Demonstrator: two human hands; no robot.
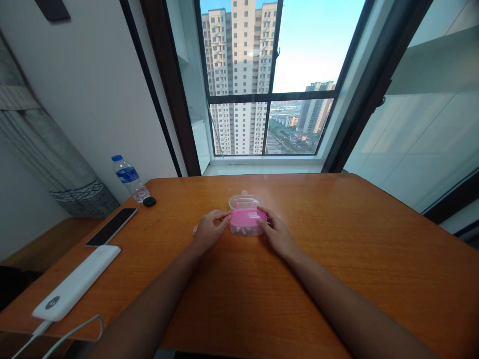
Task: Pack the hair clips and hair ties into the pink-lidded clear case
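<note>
A small clear plastic box (245, 231) rests on the table, its see-through lid (245, 201) tipped open on the far side. Across its top is a smooth pink inner tray (245, 217). Small whitish pieces show through the clear lower wall, too blurred to name. My left hand (210, 230) has its thumb and fingers closed at the box's left end. At the right end, my right hand (276, 230) grips the rim, thumb in front and fingers behind. A small pale beaded item (195, 230) shows beside my left wrist; I cannot tell whether it is worn or lying there.
On the left stand a water bottle (130, 178) with a blue cap and a small black round object (149, 202). Nearer lie a phone (112, 227) and a white power bank (78, 281) with a cable (77, 329). The wooden table (337, 249) ends before a window.
</note>
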